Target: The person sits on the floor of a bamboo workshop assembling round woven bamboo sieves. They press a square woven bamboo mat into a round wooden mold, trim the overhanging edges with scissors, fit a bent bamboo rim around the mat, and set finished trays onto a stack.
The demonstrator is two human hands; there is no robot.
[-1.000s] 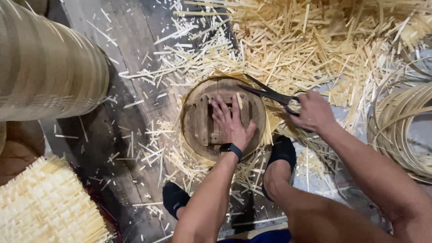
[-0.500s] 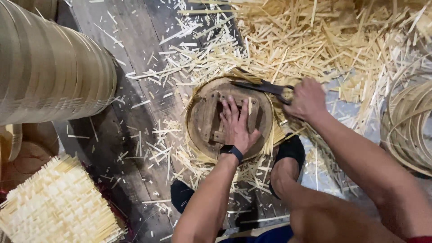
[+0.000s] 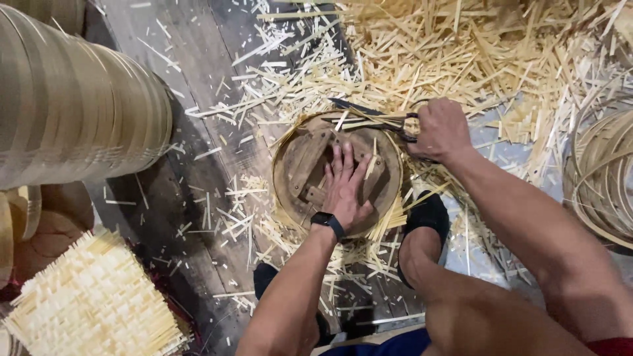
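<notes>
- The round wooden form [image 3: 310, 168] lies flat on the plank floor [image 3: 191, 99], near the floor's middle, just in front of the person's dark-socked feet and ringed by loose bamboo trimmings [image 3: 461, 59].
- The left hand [image 3: 346, 188] presses down on it with palm flat and fingers spread, gripping nothing.
- The right hand [image 3: 443, 128] is closed around the handles of dark shears [image 3: 372, 113], whose blades reach across the form's far rim.
- Judged from its thick boards and cross battens, the form is stiff and fairly heavy; it should stay put under a flat palm and is best lifted by its rim.
- The bamboo strips poking from under it look thin, springy and splintery, and easily snapped.
- Stacked bamboo hoops [image 3: 72, 105] stand at the left edge, a woven mat [image 3: 92, 303] at the near left corner.
</notes>
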